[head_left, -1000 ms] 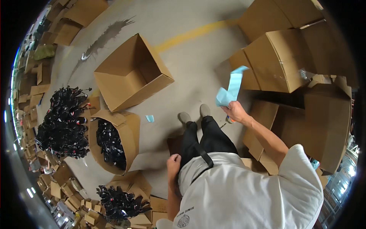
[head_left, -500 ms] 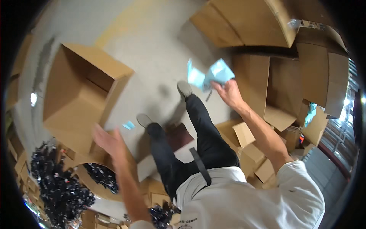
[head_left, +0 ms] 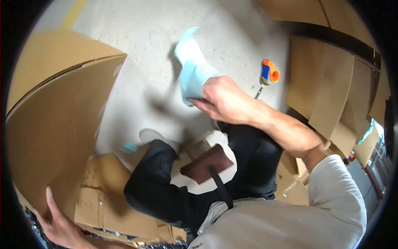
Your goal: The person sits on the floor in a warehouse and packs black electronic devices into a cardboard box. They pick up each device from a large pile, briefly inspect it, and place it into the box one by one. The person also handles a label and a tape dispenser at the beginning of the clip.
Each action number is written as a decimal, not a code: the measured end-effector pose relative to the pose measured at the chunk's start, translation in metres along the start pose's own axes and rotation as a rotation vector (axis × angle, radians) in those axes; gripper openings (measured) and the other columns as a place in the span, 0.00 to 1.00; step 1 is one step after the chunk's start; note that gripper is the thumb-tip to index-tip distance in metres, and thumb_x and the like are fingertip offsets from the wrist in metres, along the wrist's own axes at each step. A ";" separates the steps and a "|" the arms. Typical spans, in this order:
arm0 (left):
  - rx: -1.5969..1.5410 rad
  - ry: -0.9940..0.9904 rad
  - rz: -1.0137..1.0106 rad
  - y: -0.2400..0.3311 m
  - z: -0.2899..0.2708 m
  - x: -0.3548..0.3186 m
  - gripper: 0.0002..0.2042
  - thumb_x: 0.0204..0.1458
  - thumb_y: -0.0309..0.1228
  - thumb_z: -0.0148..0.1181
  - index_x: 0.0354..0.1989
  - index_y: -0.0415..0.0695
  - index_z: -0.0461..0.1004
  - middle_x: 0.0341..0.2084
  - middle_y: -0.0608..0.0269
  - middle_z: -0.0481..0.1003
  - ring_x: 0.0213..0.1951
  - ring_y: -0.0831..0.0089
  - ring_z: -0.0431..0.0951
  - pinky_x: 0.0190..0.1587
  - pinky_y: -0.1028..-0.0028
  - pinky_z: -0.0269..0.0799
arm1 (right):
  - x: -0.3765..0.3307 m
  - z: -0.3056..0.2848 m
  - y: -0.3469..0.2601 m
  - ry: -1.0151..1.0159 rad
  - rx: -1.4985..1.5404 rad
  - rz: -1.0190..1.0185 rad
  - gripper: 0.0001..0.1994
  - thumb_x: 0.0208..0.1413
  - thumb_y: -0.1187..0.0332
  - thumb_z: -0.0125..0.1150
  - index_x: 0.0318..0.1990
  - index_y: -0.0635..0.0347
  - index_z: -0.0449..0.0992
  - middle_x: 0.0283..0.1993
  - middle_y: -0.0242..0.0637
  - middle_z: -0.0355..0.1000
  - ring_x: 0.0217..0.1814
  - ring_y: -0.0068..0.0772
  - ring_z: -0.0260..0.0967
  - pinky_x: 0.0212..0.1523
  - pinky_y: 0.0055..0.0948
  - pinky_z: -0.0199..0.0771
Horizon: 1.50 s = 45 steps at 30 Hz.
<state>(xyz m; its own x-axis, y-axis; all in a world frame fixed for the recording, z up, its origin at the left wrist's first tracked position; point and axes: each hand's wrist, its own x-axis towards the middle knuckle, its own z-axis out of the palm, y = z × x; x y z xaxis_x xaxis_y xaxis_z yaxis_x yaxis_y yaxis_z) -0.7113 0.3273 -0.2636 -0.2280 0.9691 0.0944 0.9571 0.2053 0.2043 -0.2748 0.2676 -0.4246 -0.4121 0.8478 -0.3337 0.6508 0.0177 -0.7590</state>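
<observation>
My right hand (head_left: 226,99) is closed on a crumpled light-blue sheet (head_left: 192,70), held above the concrete floor in the middle. Part of the sheet hangs out past my fingers toward the far side. At the lower left, my left hand (head_left: 62,228) grips the lower edge of a large cardboard box (head_left: 54,124). Its thumb lies up along the box wall, and its other fingers are partly hidden at the edge. A small light-blue scrap (head_left: 129,147) lies on the floor beside my shoe.
An orange and blue tool (head_left: 269,72), seemingly a tape gun, lies on the floor right of my hand. Open cardboard boxes (head_left: 323,79) stand along the right. Another carton (head_left: 112,199) sits by my left knee. A dark red flat piece (head_left: 207,164) lies between my legs.
I have crouched lower. My right hand has swung left with the light-blue sheet. My left hand has come down to the large box, which now shows its side instead of its open inside.
</observation>
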 end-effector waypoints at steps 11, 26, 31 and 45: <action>-0.028 0.173 0.571 0.071 0.006 -0.045 0.13 0.54 0.35 0.72 0.34 0.36 0.78 0.19 0.47 0.68 0.21 0.64 0.69 0.27 0.65 0.67 | -0.083 0.034 -0.076 0.141 -0.399 -0.455 0.05 0.43 0.75 0.62 0.24 0.66 0.72 0.23 0.52 0.72 0.30 0.56 0.75 0.31 0.50 0.74; 0.062 -0.078 0.749 0.042 -0.045 -0.183 0.09 0.49 0.29 0.63 0.39 0.48 0.84 0.29 0.50 0.82 0.36 0.51 0.83 0.41 0.54 0.79 | -0.165 0.019 -0.185 0.728 -0.700 -0.873 0.07 0.44 0.70 0.62 0.28 0.64 0.80 0.61 0.57 0.71 0.72 0.52 0.63 0.76 0.48 0.56; 0.161 0.137 0.723 0.019 0.001 -0.254 0.09 0.44 0.24 0.60 0.33 0.49 0.82 0.25 0.52 0.81 0.30 0.52 0.83 0.34 0.56 0.78 | -0.213 0.035 -0.181 0.114 -0.481 -0.150 0.24 0.45 0.71 0.66 0.53 0.65 0.78 0.64 0.51 0.70 0.67 0.52 0.65 0.63 0.47 0.70; -0.063 -0.544 0.649 -0.003 0.127 -0.175 0.56 0.38 0.50 0.80 0.73 0.35 0.56 0.72 0.38 0.57 0.74 0.45 0.54 0.75 0.51 0.51 | -0.103 0.070 -0.089 -0.177 -0.431 -0.309 0.17 0.48 0.69 0.69 0.45 0.69 0.81 0.61 0.59 0.71 0.63 0.59 0.70 0.62 0.46 0.72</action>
<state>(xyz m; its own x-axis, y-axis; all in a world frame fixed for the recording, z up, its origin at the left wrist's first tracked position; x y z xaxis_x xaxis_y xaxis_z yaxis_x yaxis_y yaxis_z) -0.6518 0.1749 -0.4041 0.4960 0.8264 -0.2667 0.8531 -0.4064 0.3271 -0.3351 0.1419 -0.3622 -0.7016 0.6678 -0.2487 0.6692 0.4976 -0.5518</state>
